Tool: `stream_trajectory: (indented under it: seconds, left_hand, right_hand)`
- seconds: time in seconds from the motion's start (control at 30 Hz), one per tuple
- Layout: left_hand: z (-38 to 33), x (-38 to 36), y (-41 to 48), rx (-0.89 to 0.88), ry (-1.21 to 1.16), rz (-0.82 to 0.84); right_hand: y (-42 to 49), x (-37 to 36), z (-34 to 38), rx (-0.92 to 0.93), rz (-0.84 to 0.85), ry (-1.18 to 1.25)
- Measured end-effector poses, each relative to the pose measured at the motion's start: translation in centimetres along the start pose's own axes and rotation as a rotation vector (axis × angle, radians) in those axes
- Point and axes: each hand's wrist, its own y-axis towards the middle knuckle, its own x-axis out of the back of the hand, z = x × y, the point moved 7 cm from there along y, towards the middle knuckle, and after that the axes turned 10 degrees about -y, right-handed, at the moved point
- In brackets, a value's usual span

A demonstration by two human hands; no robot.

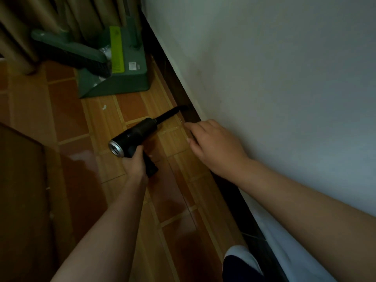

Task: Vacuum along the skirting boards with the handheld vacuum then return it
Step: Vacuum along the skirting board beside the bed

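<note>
Here my left hand grips the handheld vacuum, nozzle tip touching the dark skirting board; my right hand hovers open beside it.

Left hand clenched in a grip; right hand loosely spread, palm down.

Black handheld vacuum, matte along the barrel, with a silver-grey cap at the rear end. Its nozzle is black too, running to a dark brown skirting board. Above that, a plain pale wall, off-white with a greenish-grey cast. The floor is a grid: reddish-brown squares framed by light wood-grain strips. Up in the corner, a dark green dustpan with a lime-green ribbed panel, and a green brush with dark bristles. Tan curtain folds behind.
</note>
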Motion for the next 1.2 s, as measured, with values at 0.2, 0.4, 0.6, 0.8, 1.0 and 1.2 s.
stream_trajectory:
  seconds: [0.2,0.4,0.6,0.8,1.0,1.2]
  left_hand:
    - [1.8,1.6,-1.3,0.041,0.030,-0.009]
    - [2.8,2.4,-1.9,0.076,0.034,0.015]
    - [1.9,1.9,-1.0,0.022,0.033,-0.003]
    - [1.4,0.5,0.6,0.080,0.016,0.048]
    - [0.8,0.5,0.9,0.077,0.019,0.055]
    - [0.4,1.2,-1.5,0.003,0.006,0.042]
  right_hand:
    - [-1.2,0.3,0.2,0.022,-0.019,0.002]
    - [-2.1,0.8,0.2,0.008,-0.085,0.090]
    - [-2.8,0.6,-0.3,-0.024,-0.102,0.123]
    - [-3.6,-0.1,-1.1,-0.065,-0.088,0.124]
    - [-4.3,0.0,-1.1,-0.036,-0.059,0.094]
    - [-5.7,0.3,-1.2,0.020,-0.052,0.040]
